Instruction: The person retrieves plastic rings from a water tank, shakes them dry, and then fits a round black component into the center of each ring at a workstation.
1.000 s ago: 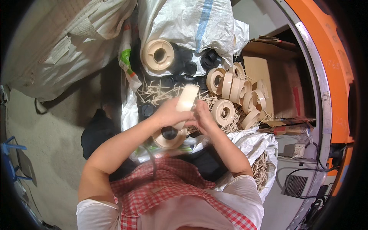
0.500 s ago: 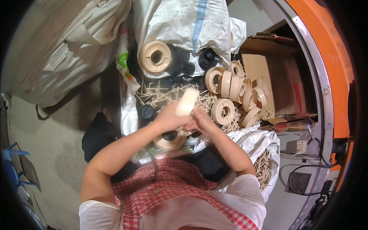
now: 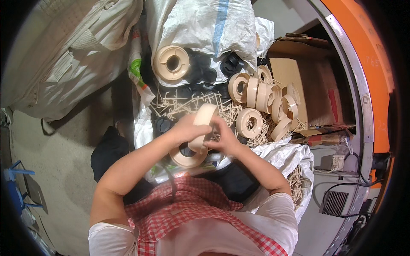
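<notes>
Between my hands is a cream plastic ring [image 3: 204,115], tilted so that its smooth outer band faces up. My left hand [image 3: 186,129] grips its left side, thumb laid across the band. On the other side my right hand [image 3: 224,137] has its fingers curled at the ring's inner edge. Below them lies another cream ring [image 3: 188,160], partly covered by the held one. Thin cream plastic sprues [image 3: 188,104] are heaped just beyond my hands. To the right sits a cream ring with a spoked hub [image 3: 249,123], near a cluster of similar rings [image 3: 262,96].
A large spoked cream ring [image 3: 171,63] and several black round parts [image 3: 232,64] lie by a white woven sack [image 3: 192,25]. An open cardboard box [image 3: 316,85] stands right. Another sack holding sprues [image 3: 294,183] is near my right elbow. A blue stool [image 3: 19,183] stands far left.
The held ring has turned more upright and come slightly nearer me. My right hand has opened out and shifted its fingers to the ring's inner side.
</notes>
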Tool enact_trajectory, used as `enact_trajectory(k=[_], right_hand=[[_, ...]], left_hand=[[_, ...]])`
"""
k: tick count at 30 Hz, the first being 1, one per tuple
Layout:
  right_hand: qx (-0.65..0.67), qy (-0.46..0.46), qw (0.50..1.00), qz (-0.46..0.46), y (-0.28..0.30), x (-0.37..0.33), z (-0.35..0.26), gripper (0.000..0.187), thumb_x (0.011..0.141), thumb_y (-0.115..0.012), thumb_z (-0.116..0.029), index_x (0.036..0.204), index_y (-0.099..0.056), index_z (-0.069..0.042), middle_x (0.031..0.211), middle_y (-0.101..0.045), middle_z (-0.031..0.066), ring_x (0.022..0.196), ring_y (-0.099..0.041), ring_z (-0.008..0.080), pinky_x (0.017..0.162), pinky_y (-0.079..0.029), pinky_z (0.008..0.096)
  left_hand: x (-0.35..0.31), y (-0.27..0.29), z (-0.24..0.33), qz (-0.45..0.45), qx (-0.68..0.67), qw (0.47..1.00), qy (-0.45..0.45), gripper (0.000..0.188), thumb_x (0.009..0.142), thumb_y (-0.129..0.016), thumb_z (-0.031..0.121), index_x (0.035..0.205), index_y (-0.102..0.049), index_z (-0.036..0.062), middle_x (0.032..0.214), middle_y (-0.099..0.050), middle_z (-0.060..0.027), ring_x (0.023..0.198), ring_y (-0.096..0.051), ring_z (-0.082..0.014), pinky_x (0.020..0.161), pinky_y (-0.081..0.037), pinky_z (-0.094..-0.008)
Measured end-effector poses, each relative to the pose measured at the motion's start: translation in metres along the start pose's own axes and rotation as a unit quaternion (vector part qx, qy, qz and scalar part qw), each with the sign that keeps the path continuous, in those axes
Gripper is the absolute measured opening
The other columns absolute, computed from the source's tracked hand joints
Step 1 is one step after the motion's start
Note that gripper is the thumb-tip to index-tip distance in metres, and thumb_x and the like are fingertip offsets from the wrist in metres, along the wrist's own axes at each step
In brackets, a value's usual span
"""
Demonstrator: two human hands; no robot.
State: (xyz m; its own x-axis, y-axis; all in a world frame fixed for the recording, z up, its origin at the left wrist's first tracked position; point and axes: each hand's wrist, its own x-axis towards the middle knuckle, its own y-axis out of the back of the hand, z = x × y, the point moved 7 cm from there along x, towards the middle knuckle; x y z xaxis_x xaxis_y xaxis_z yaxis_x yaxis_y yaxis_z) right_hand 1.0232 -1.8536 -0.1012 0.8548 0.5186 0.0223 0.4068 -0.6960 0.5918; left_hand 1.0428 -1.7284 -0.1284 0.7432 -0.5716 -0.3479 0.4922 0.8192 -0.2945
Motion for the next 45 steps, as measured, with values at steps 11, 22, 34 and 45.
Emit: enact_trajectory(k=[11,22,34,45], right_hand=[[-0.19,0.209,0.958,0.039,0.004,-0.003,-0.049,0.075,0.066,-0.073,0.0,0.131,-0.037,-0.013,0.123,-0.043,0.0216,0.11,-0.05,0.0372,0.089,-0.047,0.0407],[0.344,-0.249,0.903,0.069,-0.011,-0.011,0.034,0.085,0.079,-0.069,-0.017,0.141,-0.012,-0.011,0.128,-0.041,0.0216,0.105,-0.055,0.0262,0.08,-0.05,0.0339],[0.112,-0.123,0.986,0.011,-0.008,-0.004,0.018,0.076,0.071,-0.077,-0.02,0.132,-0.033,-0.008,0.12,-0.048,0.0196,0.099,-0.057,0.0271,0.08,-0.05,0.0369],[-0.185,0.215,0.959,-0.018,-0.014,-0.003,-0.061,0.048,0.067,-0.069,-0.008,0.114,-0.055,-0.01,0.116,-0.051,0.0113,0.107,-0.051,0.0317,0.085,-0.047,0.0416]], left_hand=[[-0.001,0.001,0.0,0.013,-0.2,0.976,0.079,0.036,0.082,-0.059,0.018,0.111,-0.057,-0.0024,0.094,-0.063,-0.0081,0.081,-0.062,-0.015,0.072,-0.051,-0.0275],[-0.003,-0.002,0.01,0.046,0.068,0.995,-0.064,0.042,0.072,-0.064,0.028,0.105,-0.062,0.0017,0.089,-0.066,-0.0103,0.08,-0.063,-0.0157,0.073,-0.049,-0.0297],[0.001,-0.003,-0.008,0.013,-0.016,1.0,-0.016,0.033,0.081,-0.061,0.018,0.108,-0.057,0.0007,0.091,-0.062,-0.005,0.078,-0.06,-0.0104,0.067,-0.049,-0.0243],[-0.01,-0.004,0.0,-0.002,-0.076,0.993,0.095,0.037,0.08,-0.063,0.03,0.1,-0.063,-0.0009,0.088,-0.065,-0.008,0.073,-0.063,-0.0137,0.061,-0.051,-0.0261]])
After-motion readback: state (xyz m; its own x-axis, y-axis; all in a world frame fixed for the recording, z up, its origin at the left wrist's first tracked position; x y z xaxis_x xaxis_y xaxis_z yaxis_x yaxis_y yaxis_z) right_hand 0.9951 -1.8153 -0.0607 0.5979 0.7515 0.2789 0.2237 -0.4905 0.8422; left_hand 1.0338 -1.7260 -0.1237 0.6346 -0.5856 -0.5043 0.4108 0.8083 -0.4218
